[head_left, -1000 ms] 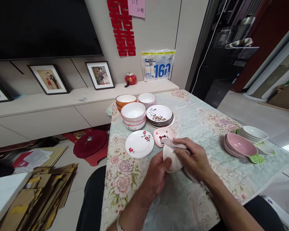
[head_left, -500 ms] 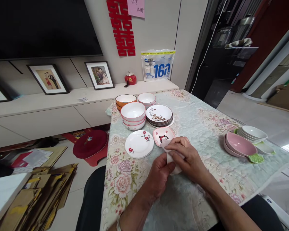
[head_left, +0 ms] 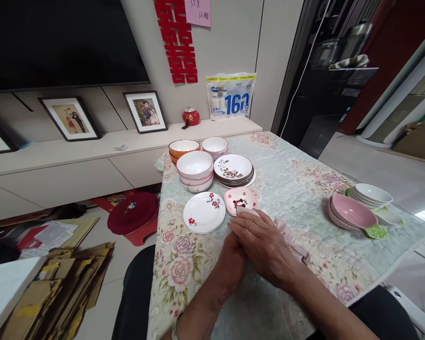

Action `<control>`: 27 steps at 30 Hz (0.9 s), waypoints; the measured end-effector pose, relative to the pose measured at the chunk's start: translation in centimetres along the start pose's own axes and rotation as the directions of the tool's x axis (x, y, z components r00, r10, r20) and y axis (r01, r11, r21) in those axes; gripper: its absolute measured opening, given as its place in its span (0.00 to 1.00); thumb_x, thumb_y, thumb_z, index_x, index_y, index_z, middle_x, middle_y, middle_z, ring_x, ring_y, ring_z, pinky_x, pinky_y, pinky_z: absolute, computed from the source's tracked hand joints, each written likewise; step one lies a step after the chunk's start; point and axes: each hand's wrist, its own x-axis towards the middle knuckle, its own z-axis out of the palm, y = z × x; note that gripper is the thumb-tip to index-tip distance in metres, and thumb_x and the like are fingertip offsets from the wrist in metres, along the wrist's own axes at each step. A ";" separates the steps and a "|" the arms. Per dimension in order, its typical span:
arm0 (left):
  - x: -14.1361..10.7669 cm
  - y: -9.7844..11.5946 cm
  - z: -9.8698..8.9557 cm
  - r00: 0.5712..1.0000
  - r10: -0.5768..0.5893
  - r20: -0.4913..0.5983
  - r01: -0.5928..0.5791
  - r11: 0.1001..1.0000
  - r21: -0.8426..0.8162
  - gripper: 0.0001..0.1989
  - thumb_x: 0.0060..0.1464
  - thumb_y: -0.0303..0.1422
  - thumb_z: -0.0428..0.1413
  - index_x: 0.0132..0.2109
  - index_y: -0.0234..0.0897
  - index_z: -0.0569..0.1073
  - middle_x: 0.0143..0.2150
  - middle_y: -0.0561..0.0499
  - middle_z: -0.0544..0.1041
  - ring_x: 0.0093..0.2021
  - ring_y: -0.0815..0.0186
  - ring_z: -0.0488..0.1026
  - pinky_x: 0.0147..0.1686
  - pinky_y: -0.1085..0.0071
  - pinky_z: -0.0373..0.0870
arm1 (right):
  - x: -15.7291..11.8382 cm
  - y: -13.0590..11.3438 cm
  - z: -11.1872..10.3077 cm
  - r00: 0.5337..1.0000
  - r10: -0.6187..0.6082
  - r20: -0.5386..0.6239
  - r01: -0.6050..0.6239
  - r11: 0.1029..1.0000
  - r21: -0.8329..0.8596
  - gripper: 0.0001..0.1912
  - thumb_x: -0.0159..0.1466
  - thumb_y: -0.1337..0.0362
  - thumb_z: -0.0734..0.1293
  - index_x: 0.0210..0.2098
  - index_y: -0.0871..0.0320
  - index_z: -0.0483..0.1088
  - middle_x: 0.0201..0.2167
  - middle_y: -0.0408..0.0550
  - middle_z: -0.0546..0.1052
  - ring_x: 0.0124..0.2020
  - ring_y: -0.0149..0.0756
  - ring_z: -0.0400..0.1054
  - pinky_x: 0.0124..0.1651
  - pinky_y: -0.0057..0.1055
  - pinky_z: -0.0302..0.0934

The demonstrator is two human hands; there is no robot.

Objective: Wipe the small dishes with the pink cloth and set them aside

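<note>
My right hand [head_left: 260,243] lies over my left hand [head_left: 233,259], palms pressed together above the table. A thin pale tissue or cloth [head_left: 248,211] is pinched between them; only its edge shows past the fingers. Most of my left fingers are hidden. Just beyond the hands sits a small pink dish [head_left: 239,194] with a cartoon figure. To its left lies a short stack of white plates [head_left: 201,212] with red flowers. A crumpled pale pink cloth [head_left: 293,243] rests beside my right wrist.
Stacked white bowls with pink rims [head_left: 195,170], orange bowls [head_left: 183,147] and brown-flowered plates [head_left: 235,165] stand farther back on the floral tablecloth [head_left: 180,271]. Pink bowls [head_left: 354,210] and small white bowls [head_left: 373,194] are at the right. A low cabinet [head_left: 134,146] runs behind.
My right hand has come down over my left, and the palms now press together, covering most of the pale tissue. The pink cloth beside my right wrist has come into view.
</note>
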 end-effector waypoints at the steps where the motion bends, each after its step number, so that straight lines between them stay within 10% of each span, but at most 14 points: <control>1: 0.0 0.1 0.0 1.000 -0.006 0.009 0.006 1.000 -0.003 0.04 0.51 0.27 0.59 0.36 0.35 0.79 0.37 0.47 0.78 0.41 0.57 0.69 0.46 0.62 0.63 | 0.2 -0.1 -0.1 1.000 0.018 0.008 -0.018 1.000 -0.012 0.19 0.68 0.70 0.58 0.57 0.54 0.67 0.54 0.52 0.75 0.59 0.46 0.63 0.64 0.51 0.50; 7: -0.3 0.6 0.0 0.981 -0.087 0.174 0.100 0.993 -0.063 0.07 0.52 0.30 0.61 0.39 0.35 0.77 0.36 0.50 0.75 0.38 0.62 0.66 0.41 0.68 0.61 | -0.1 2.2 -1.3 0.967 0.246 -0.070 -0.233 0.961 0.151 0.16 0.72 0.62 0.55 0.49 0.53 0.72 0.45 0.50 0.76 0.49 0.42 0.68 0.54 0.42 0.59; 14: 0.0 0.8 -0.3 0.963 -0.130 0.234 0.155 0.983 -0.094 0.13 0.51 0.38 0.63 0.39 0.34 0.75 0.33 0.50 0.71 0.37 0.63 0.64 0.39 0.69 0.59 | -0.7 4.9 -1.0 0.803 0.595 0.003 -0.508 0.682 0.526 0.21 0.71 0.52 0.55 0.31 0.58 0.68 0.23 0.41 0.68 0.24 0.32 0.61 0.27 0.28 0.57; 27: -0.2 1.5 0.1 0.982 -0.059 0.181 0.083 0.988 -0.130 0.10 0.53 0.38 0.62 0.33 0.34 0.75 0.32 0.49 0.74 0.37 0.63 0.66 0.42 0.66 0.62 | -0.1 0.0 -0.9 0.980 0.192 -0.059 -0.192 0.981 -0.008 0.15 0.71 0.61 0.56 0.48 0.56 0.71 0.41 0.52 0.77 0.44 0.45 0.67 0.50 0.46 0.57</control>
